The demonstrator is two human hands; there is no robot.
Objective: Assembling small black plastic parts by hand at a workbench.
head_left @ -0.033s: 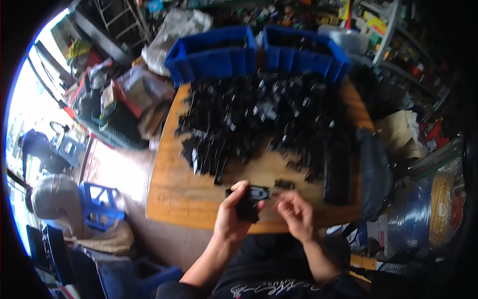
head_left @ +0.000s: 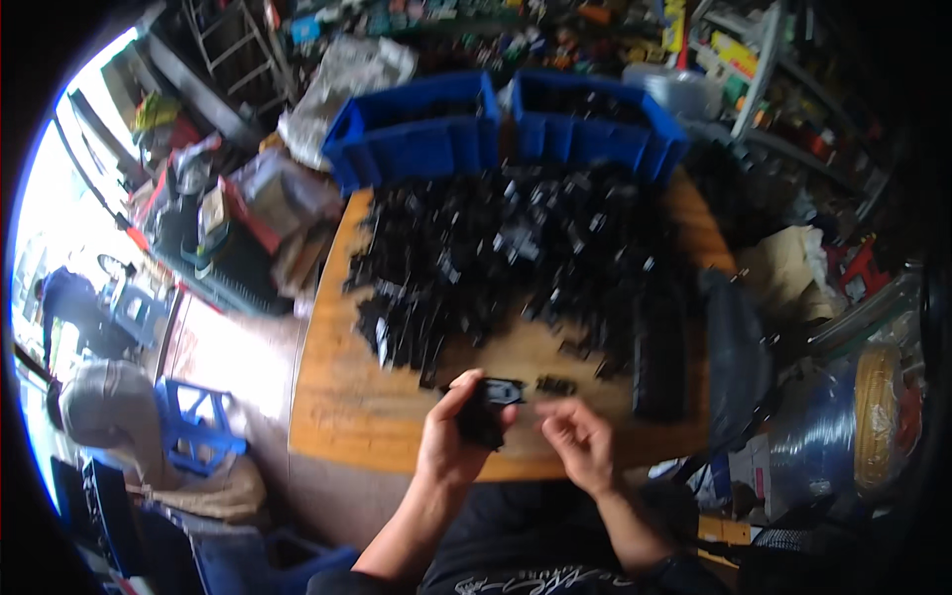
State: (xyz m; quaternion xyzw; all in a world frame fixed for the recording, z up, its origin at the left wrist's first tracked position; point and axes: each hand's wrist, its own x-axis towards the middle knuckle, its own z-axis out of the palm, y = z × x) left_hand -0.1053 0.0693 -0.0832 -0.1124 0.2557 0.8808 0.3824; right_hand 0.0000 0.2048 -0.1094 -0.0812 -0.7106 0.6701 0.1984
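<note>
My left hand is wrapped round a black plastic part, held over the near edge of the wooden table. On its upper end shows a pale grey and black face, too blurred to make out in detail. Just to the right, my right hand has its fingers curled, thumb and forefinger close together and pointing at the part. Anything between those fingertips is too small to tell. A small black piece lies on the table beyond the right hand.
A broad heap of black plastic parts covers the table's middle and far side. Behind it stand two blue bins with black parts inside. A long black tray-like object lies at the right. Blue plastic chairs stand at the left.
The view has tilted slightly, so the table and bins sit lower in the picture. Both hands keep nearly the same pose, and the black part stays in my left hand.
</note>
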